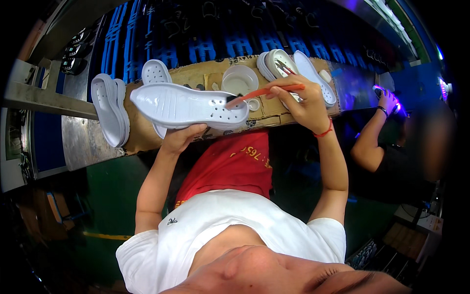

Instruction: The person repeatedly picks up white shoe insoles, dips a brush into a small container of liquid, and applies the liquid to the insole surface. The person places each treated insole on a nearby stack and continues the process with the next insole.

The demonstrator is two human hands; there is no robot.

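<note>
A white shoe sole (188,104), dotted with small holes at one end, lies across my left hand (182,138), whose fingers grip it from below at the near edge. My right hand (302,102) pinches the orange handle of a brush (264,92). The dark bristles touch or hover just over the holed end of the sole; which one I cannot tell. Behind the brush stands a translucent white bowl (240,78), with a small white cup (253,104) in front of it. Part of another white sole shows under the held one.
Cardboard (196,74) covers the bench. White soles (111,109) stand at its left end, another (156,71) farther back. More soles (316,76) lie at the right, near a pair of scissors (285,67). Beyond runs a blue-lit rack (240,46). A co-worker's arm (369,142) is at the right.
</note>
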